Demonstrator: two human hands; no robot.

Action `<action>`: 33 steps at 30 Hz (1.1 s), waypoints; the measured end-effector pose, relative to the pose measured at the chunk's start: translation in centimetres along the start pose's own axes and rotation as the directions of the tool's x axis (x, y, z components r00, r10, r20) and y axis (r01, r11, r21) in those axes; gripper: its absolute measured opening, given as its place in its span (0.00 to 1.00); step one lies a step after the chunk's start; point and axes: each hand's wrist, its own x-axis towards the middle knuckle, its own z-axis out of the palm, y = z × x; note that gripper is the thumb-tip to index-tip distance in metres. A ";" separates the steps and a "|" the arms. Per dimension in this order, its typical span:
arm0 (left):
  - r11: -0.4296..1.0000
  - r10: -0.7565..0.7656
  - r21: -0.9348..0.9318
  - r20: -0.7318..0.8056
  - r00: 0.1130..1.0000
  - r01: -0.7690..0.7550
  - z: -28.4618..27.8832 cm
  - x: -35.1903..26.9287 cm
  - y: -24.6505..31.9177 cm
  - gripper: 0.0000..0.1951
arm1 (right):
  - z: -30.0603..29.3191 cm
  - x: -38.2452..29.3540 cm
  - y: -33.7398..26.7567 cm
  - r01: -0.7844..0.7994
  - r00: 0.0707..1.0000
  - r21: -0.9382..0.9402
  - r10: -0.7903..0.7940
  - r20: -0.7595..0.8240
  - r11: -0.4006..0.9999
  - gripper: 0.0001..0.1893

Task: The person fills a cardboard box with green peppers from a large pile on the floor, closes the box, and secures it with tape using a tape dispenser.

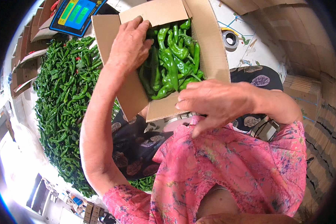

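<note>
An open cardboard box (133, 95) with its flaps spread stands before me, holding long green peppers (169, 61). My left hand (131, 42) lies at the box's far left corner, its fingers bent over the far flap and its thumb towards the peppers. Whether it grips the flap is not plain. Over the near right corner hovers my right hand (218, 98), slightly blurred, fingers spread and nothing held. Its fingertips are near the near flap (162, 107); contact cannot be told.
A large heap of green peppers (64, 112) fills the left side. A scale's lit display (77, 14) is beyond it. Cardboard pieces (25, 56) stand at the far left. A tape roll (230, 39) lies on the floor right of the box. Flattened cardboard (302, 95) is stacked at the right.
</note>
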 end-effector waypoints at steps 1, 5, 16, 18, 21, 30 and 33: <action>1.000 -0.007 -0.001 0.007 1.000 0.007 -0.3 0.0 -0.4 0.24 | 0.0 -0.2 0.1 0.075 0.993 0.023 -0.072 -0.093 0.997 0.12; 0.997 0.039 -0.066 0.020 0.999 -0.038 -0.5 -0.2 -1.3 0.25 | -0.5 1.0 2.1 -0.379 0.923 -0.053 0.381 0.052 0.924 0.09; 0.997 0.038 -0.071 0.008 0.999 -0.037 0.1 -0.4 -1.2 0.28 | 0.9 3.7 2.9 -0.330 0.944 -0.340 0.312 -0.109 0.881 0.05; 0.997 0.038 -0.072 0.004 0.999 -0.038 0.2 -0.5 -1.2 0.29 | 0.9 4.1 3.4 -0.158 0.987 -0.482 0.145 -0.066 0.862 0.07; 0.997 0.035 -0.075 -0.013 0.999 -0.036 0.5 -0.7 -1.3 0.30 | 0.7 3.9 3.9 0.016 0.999 -0.646 -0.036 -0.019 0.763 0.08; 0.994 0.067 -0.088 -0.034 0.997 -0.069 0.7 -1.0 -1.7 0.31 | 0.6 4.9 3.6 -0.095 0.995 -0.408 0.082 -0.048 0.908 0.07; 0.994 0.069 -0.083 -0.032 0.997 -0.072 0.7 -0.9 -1.6 0.30 | 1.6 5.0 3.6 -0.012 0.988 -0.475 0.083 0.130 0.880 0.05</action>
